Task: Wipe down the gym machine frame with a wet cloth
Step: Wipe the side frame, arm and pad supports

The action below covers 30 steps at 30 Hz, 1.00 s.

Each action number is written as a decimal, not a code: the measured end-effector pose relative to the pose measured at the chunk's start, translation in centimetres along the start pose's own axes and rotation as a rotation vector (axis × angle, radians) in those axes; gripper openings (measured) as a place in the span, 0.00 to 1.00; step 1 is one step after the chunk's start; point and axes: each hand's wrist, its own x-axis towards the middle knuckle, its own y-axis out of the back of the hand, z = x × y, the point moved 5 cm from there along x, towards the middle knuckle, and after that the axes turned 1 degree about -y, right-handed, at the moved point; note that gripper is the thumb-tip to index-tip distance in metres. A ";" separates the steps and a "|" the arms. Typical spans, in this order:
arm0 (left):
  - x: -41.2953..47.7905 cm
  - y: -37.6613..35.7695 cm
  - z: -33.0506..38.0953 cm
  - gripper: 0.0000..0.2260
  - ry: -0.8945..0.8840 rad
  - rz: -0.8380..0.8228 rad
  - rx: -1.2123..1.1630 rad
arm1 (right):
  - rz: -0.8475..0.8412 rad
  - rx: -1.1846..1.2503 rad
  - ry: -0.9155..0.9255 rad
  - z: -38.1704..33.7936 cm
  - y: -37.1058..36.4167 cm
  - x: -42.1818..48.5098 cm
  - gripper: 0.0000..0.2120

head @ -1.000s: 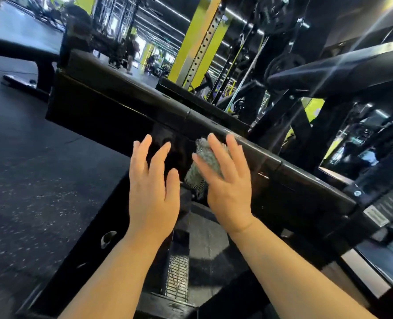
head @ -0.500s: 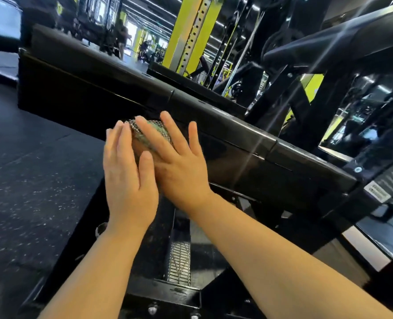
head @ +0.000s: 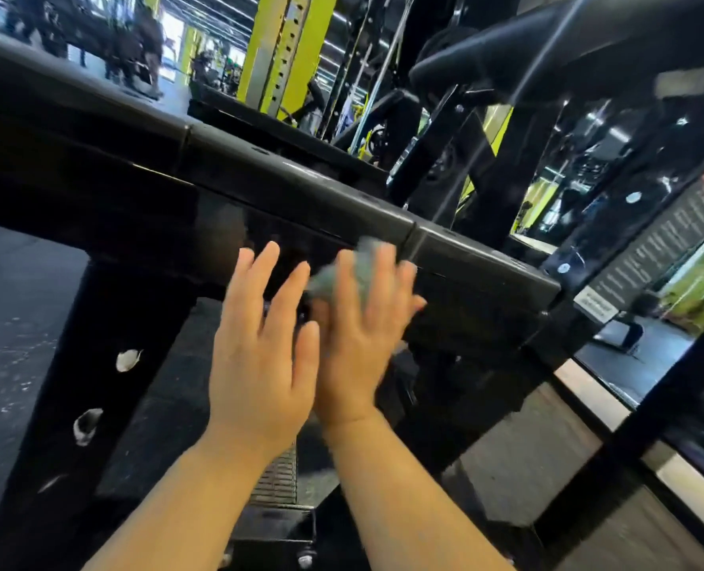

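A wide black frame beam (head: 292, 187) of the gym machine runs across the view from upper left to right. My right hand (head: 358, 327) presses a grey-green cloth (head: 342, 274) flat against the beam's glossy side face, fingers straight; the hand is motion-blurred. Most of the cloth is hidden under the fingers. My left hand (head: 264, 348) is held up just left of it, fingers straight, close to the beam's face and holding nothing. Whether it touches the beam is unclear.
A black upright leg (head: 95, 385) with two holes stands below the beam on the left. A grated metal step (head: 278, 480) lies under my arms. Yellow rack posts (head: 284, 47) and more black machine arms (head: 507, 158) stand behind; rubber flooring on the left.
My right hand slid the cloth left along the beam and has now swept it back to the right. The left hand stayed beside it. The camera has moved closer and shifted.
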 end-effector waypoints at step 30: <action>4.9 0.8 1.9 0.17 -0.202 0.005 0.299 | 0.075 0.207 -0.169 8.6 4.7 3.1 0.16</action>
